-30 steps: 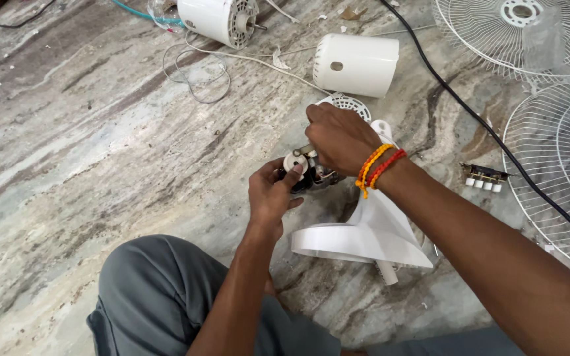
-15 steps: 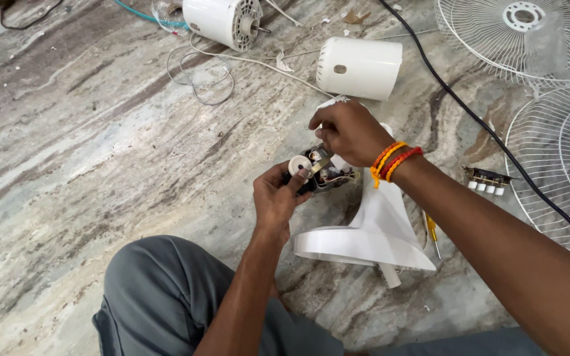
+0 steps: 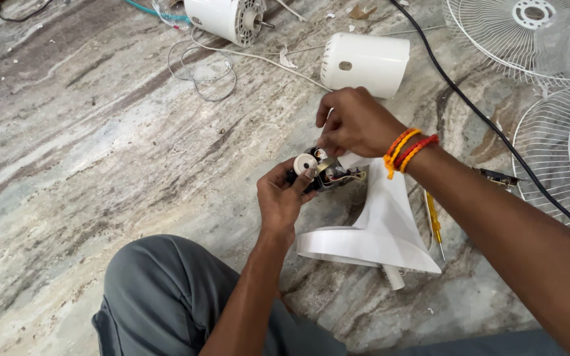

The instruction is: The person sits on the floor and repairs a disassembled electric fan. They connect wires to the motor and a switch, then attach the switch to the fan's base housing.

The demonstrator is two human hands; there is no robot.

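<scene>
Two hands (image 3: 318, 168) gripping switch assembly (image 3: 321, 173), open floor (image 3: 100, 151) left

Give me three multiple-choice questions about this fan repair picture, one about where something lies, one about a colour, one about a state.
1. Where does the yellow-handled screwdriver lie?
A. On the floor beside the white fan base
B. Inside the wire fan guard
C. On the grey trouser knee

2. What colour are the thread bands on the right wrist?
A. Blue and green
B. Orange, yellow and red
C. Black

3. How is the small switch assembly held?
A. Lying loose on the floor
B. Left hand grips it, right hand fingers pinch it from above
C. Right hand alone

Answers: 1 A, it rests on the stone right of the base. 2 B, the bands show those colours. 3 B, both hands meet on it.
</scene>
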